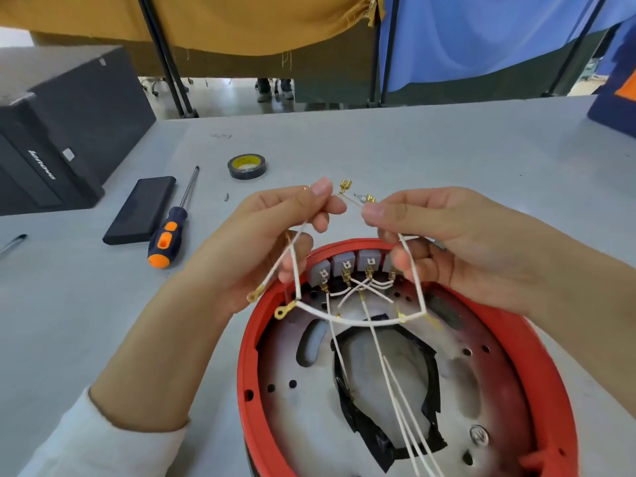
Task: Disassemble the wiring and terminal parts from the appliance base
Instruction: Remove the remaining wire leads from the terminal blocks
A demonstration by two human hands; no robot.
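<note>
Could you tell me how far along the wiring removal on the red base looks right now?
Partly done. Both the left hand and the right hand pinch white wires lifted clear of the red base, with loose brass connectors at their ends. Still left: several wires remain plugged into the grey terminal blocks. The screwdriver lies unused on the table.

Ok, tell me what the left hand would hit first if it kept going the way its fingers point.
The left hand points right, toward the right hand; it would likely meet those fingertips first, though depth is unclear.
</note>
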